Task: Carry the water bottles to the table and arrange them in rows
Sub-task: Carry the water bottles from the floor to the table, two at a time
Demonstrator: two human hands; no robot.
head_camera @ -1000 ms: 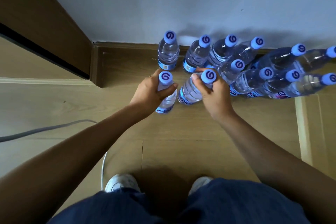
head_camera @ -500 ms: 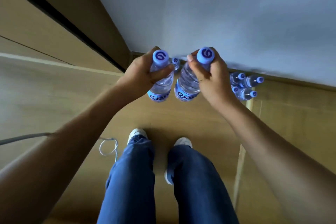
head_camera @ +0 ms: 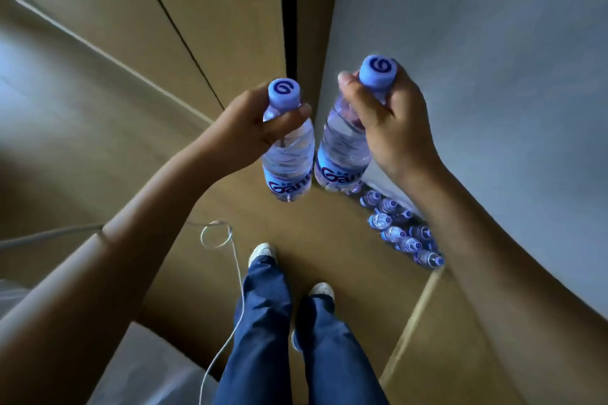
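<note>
I grip one bottle per hand: L hand (head_camera: pixel 245 131) w/ left bottle (head_camera: pixel 288 161), R hand (head_camera: pixel 391 128) w/ right bottle (head_camera: pixel 343 148), fingers wrapped at necks. Floor stock (head_camera: pixel 399 233) remains; counter not in view.

Two bottles of clear, glossy plastic are seen, one held in the left hand (head_camera: pixel 255 128) and one in the right hand (head_camera: pixel 391 128); their caps (head_camera: pixel 283 93) are of matt, smooth blue plastic, and a glossy printed label (head_camera: pixel 289 186) is wrapped round each. The floor (head_camera: pixel 316 240) is shown as smooth, light wood with a faint sheen. The trousers (head_camera: pixel 263 322) are of matt blue cloth, and the wall (head_camera: pixel 493 43) is painted matt.
</note>
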